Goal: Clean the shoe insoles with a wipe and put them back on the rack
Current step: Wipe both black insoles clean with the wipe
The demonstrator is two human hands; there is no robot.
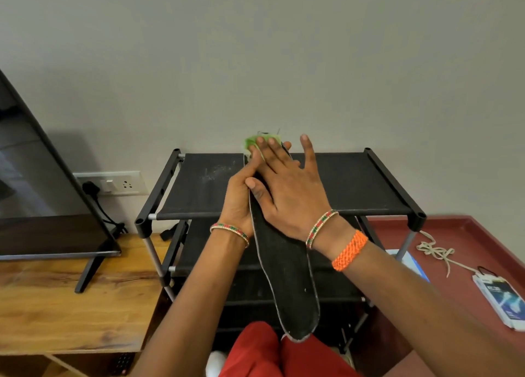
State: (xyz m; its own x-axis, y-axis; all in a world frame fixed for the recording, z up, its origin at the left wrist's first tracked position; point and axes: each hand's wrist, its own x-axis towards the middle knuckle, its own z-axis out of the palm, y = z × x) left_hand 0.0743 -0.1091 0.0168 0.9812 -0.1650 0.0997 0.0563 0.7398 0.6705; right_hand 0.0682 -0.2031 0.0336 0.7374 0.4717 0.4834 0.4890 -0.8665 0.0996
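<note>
The left hand (237, 203) grips the thin, light, bendy insole (284, 277) by its edge; the right hand (287, 189) presses a green wipe (251, 142) flat-fingered, apparently near the toe.

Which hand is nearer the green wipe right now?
Right. The right hand lies flat with its fingertips pressing the green wipe at the far end of the insole. The left hand holds the insole's left edge, lower down.

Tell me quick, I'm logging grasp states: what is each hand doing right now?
Left hand: grips the black insole from beneath, thumb over its edge.
Right hand: open, straight fingers pressing the green wipe onto the insole's far end.
</note>
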